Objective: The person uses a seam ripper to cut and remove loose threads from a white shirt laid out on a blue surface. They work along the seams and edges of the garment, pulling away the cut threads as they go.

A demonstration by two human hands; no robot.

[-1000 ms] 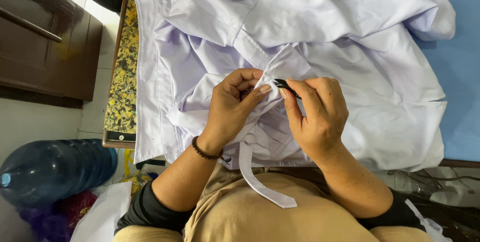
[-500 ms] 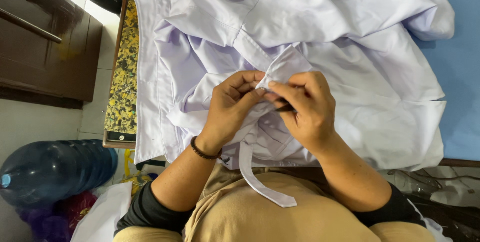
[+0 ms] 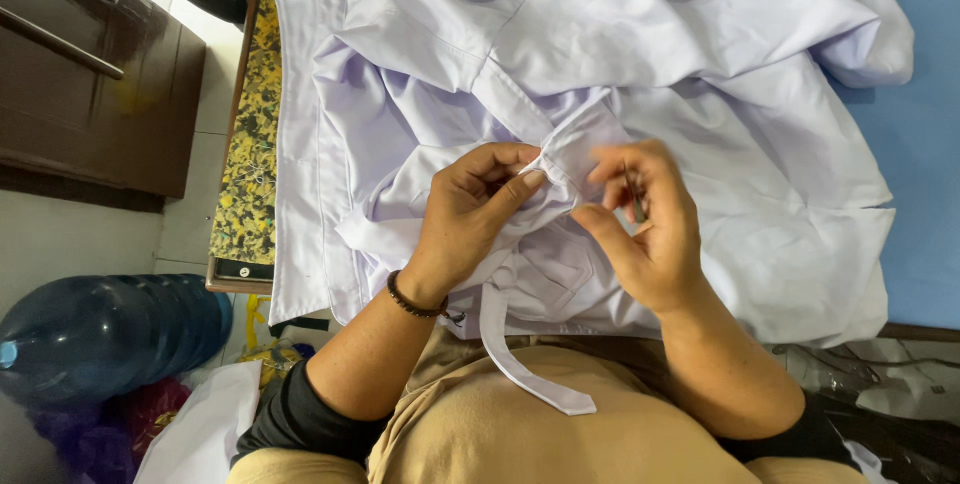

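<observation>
Blue tabletop (image 3: pixel 925 124) draped with a pale lilac shirt (image 3: pixel 700 74). Left hand (image 3: pixel 475 214) bent at the wrist, thumb and fingers pinching a shirt fold. Right hand (image 3: pixel 645 229) curled, gripping a thin dark tool (image 3: pixel 634 196), blurred and mostly hidden.

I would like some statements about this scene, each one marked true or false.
1. The left hand pinches a fold of the white shirt. True.
2. The right hand is empty. False: it holds a thin dark tool, too blurred to identify.
3. A beaded bracelet is on the left wrist. True.
4. The shirt lies on a red surface. False: a blue surface shows beside it.
5. A blue water bottle lies at lower left. True.
</observation>
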